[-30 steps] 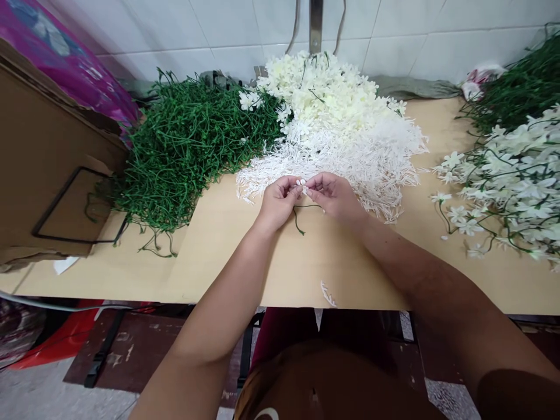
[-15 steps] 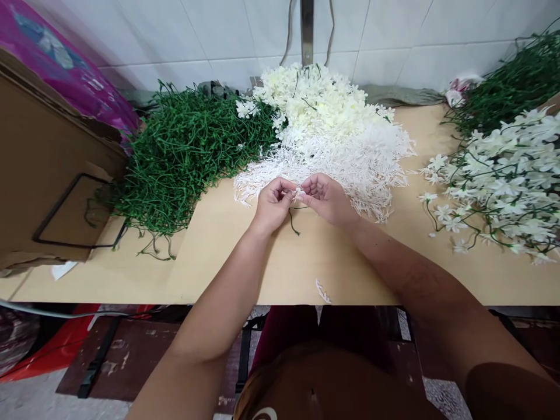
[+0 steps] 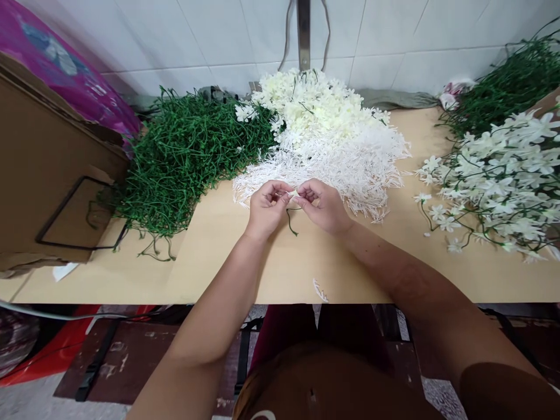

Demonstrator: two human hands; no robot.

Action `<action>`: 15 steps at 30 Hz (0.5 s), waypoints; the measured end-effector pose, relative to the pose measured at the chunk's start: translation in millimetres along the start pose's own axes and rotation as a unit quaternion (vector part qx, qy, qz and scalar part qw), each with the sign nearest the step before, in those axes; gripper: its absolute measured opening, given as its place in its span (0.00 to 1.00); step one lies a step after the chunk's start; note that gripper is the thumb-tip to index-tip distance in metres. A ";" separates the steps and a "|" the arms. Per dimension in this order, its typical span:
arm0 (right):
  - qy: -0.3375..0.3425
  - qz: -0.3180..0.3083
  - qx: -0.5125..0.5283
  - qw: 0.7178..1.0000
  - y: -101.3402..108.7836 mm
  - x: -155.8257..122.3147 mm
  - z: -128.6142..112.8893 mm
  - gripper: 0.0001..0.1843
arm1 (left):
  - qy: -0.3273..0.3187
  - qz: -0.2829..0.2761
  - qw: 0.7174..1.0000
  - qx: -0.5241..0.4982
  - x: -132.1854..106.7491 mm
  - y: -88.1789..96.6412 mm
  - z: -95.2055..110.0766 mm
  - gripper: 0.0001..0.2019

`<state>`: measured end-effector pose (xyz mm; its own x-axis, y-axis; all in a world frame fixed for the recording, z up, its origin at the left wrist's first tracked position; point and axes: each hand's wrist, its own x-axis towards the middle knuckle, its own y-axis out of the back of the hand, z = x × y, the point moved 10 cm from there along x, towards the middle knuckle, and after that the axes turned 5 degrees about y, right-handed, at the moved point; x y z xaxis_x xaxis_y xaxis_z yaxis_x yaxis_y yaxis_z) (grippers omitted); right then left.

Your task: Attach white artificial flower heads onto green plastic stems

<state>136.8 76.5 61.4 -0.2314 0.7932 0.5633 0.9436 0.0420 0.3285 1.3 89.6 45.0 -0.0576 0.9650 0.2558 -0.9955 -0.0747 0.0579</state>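
Fingertip to fingertip, my left hand (image 3: 268,205) and my right hand (image 3: 321,204) pinch a small pale artificial flower (image 3: 294,193) over the table. Both hands are closed on it, and the fingers hide much of it. A green plastic stem (image 3: 290,221) hangs below the fingers; whether it joins the flower cannot be seen. Just beyond my hands lies a heap of thin white plastic pieces (image 3: 350,169). Cream flower heads (image 3: 315,111) are piled behind that. To the left spreads a large heap of green stems (image 3: 192,151).
White flowers on green stems (image 3: 503,181) lie at the right, with more green stems (image 3: 503,93) behind. A cardboard box (image 3: 48,163) and a purple plastic bag (image 3: 74,64) stand at the left. A white scrap (image 3: 321,290) rests near the table's front edge. A tiled wall (image 3: 175,35) closes the back.
My fingers have shifted slightly around the flower, which now shows as a paler, yellowish bit between them. The view has tilted a little; the heaps look the same.
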 end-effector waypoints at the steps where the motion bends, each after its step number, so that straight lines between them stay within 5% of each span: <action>1: 0.006 0.000 -0.011 1.000 0.5 -0.2 -1.1 0.05 | 0.001 0.002 1.000 0.008 -0.2 0.1 -0.2 0.09; 15: 0.040 -0.012 -0.056 0.998 -0.8 -1.0 -6.0 0.06 | 0.063 -0.054 0.995 -0.050 -1.3 -9.8 -11.0 0.10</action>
<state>134.8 72.1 65.1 -0.2761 0.7422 0.6107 0.9062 -0.0106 0.4227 10.3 91.8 33.5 0.0466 0.9905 0.1293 -0.9986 0.0495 -0.0193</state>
